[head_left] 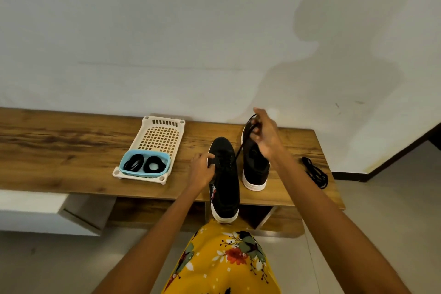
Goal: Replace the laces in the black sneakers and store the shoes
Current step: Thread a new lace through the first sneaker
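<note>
While held against the front edge of the wooden bench (71, 150), near black sneaker (225, 181) observed with toe pointing toward the wall and white-soled heel overhanging the edge, just above a yellow floral garment (224, 262). Left hand (202, 169) noted resting on the sneaker's left side near the eyelets, fingers curled against the upper; whether gripping or only pressing, could not tell. Right hand (265, 136) seen raised above the bench, fingers curled and pinching a black lace (241, 148). Lace recorded as drawn taut, running diagonally from the eyelet area of the near sneaker up to the right hand, with a small loop showing above the fingers. Second black sneaker (255, 164) logged standing on the bench just beside the first, to its right, partly hidden behind the right hand and wrist. Loose black lace (315, 172) found lying in a bundle near the bench's right end, well apart from both sneakers. Cream perforated tray (160, 136) noted left of the sneakers, lengthwise toward the wall. Small blue container (145, 164) recorded sitting at the tray's near end, holding two coiled black laces (143, 163) side by side. White wall (167, 31) behind bench; pale tiled floor (381, 222) below.
</note>
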